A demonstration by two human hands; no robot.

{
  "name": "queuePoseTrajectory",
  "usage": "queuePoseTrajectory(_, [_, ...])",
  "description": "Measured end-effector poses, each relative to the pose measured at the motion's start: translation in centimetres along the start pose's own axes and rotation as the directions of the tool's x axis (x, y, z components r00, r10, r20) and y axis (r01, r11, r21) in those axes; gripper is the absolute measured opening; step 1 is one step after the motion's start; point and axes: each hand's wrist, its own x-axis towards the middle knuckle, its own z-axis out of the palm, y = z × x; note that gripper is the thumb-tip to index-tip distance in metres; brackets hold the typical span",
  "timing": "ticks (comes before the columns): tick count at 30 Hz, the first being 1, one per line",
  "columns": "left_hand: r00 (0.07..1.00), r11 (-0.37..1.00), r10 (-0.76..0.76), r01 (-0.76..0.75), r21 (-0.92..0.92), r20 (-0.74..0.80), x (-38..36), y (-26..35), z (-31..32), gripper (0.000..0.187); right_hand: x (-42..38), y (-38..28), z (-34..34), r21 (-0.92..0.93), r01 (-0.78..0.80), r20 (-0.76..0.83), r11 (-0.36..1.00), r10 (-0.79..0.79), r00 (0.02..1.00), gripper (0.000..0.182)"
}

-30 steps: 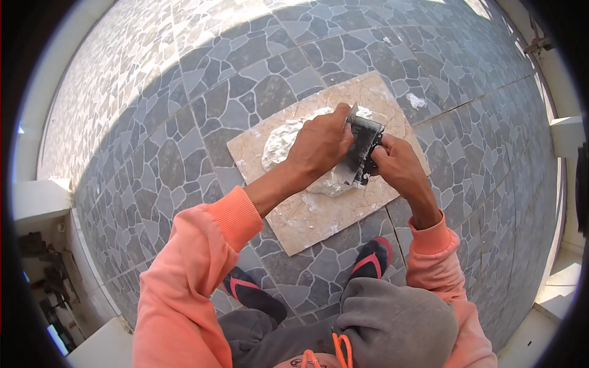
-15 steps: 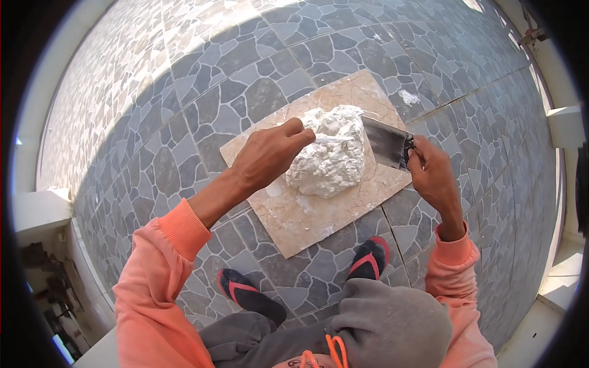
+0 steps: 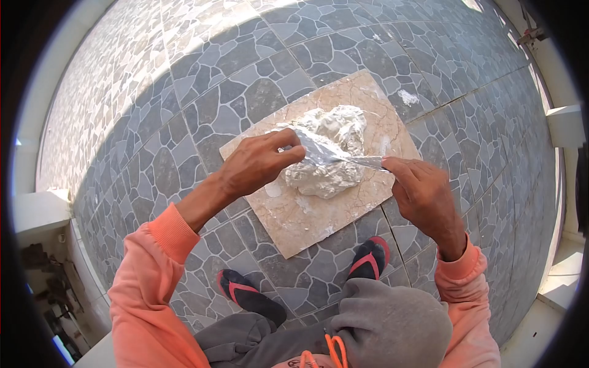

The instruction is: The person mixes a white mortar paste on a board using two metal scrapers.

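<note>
With fingers of left hand [image 3: 261, 161] and right hand [image 3: 427, 195] gripping 1 blade [image 3: 314, 149] each, scrape shallowly over the white paste [image 3: 325, 179].

The head view looked from the person's own head, facing forward and steeply down. The lap [image 3: 392, 325] and orange sleeves [image 3: 150, 282] loomed close at the bottom edge, the left hand [image 3: 261, 162] and right hand [image 3: 429, 196] lay farther out, and the square slab [image 3: 307, 227] sat beyond the feet [image 3: 368, 257], near the centre. The wide lens bowed the patterned floor [image 3: 153, 202] and darkened the corners.
</note>
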Motion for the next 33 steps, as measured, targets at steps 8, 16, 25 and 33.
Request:
queuePoseTrajectory(8, [0.996, 0.996, 0.084, -0.084, -0.020, 0.038, -0.7, -0.3, -1.6, 0.042, 2.1, 0.7, 3.0, 0.056, 0.117, 0.062, 0.992, -0.120, 0.991, 0.025])
queuePoseTrajectory(16, [0.995, 0.989, -0.043, 0.029, -0.147, -0.095, -1.2, 0.7, -4.0, 0.031, 2.9, 3.6, 7.5, 0.003, 0.116, 0.143, 0.993, -0.115, 0.983, 0.022])
queuePoseTrajectory(25, [0.964, 0.937, -0.264, 0.250, -0.244, -0.025, 1.8, 1.8, -3.9, 0.027, 3.8, 0.7, 7.1, -0.109, 0.279, -0.018, 0.954, -0.282, 0.959, 0.022])
queuePoseTrajectory(33, [0.916, 0.918, -0.307, 0.357, -0.175, 0.261, 2.4, 2.5, -2.7, 0.025, 3.7, 0.0, 6.4, -0.065, 0.287, -0.056, 0.956, -0.291, 0.955, 0.026])
